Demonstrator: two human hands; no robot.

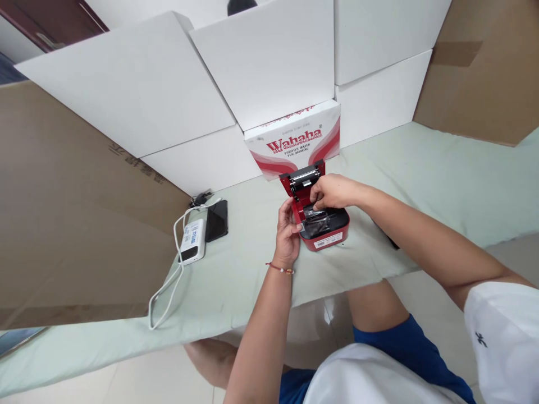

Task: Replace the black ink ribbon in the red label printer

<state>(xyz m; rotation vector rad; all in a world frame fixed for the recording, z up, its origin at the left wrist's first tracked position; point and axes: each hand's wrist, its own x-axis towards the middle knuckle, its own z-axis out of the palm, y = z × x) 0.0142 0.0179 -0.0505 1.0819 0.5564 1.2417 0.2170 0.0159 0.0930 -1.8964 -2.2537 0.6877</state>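
Observation:
A small red case (324, 241) with a raised red-and-black lid (304, 178) sits on the cloth-covered table. A shiny metal bar runs across the inside of the lid, and a white label is stuck on the front wall. Clear crinkled plastic film (315, 224) lies in the black interior. My left hand (287, 233) grips the case's left side, thumb at the rim. Over the opening, my right hand (332, 192) has its fingers curled and pressed together at the film; their tips are partly hidden.
A Wahaha carton (295, 140) stands behind the case, before stacked white boxes (269, 62). To the left lie a white power bank (193, 238) with a cable (168, 292) and a black phone (217, 220). Brown cardboard (84, 213) stands at the left. A dark object (389, 240) shows beneath my right forearm.

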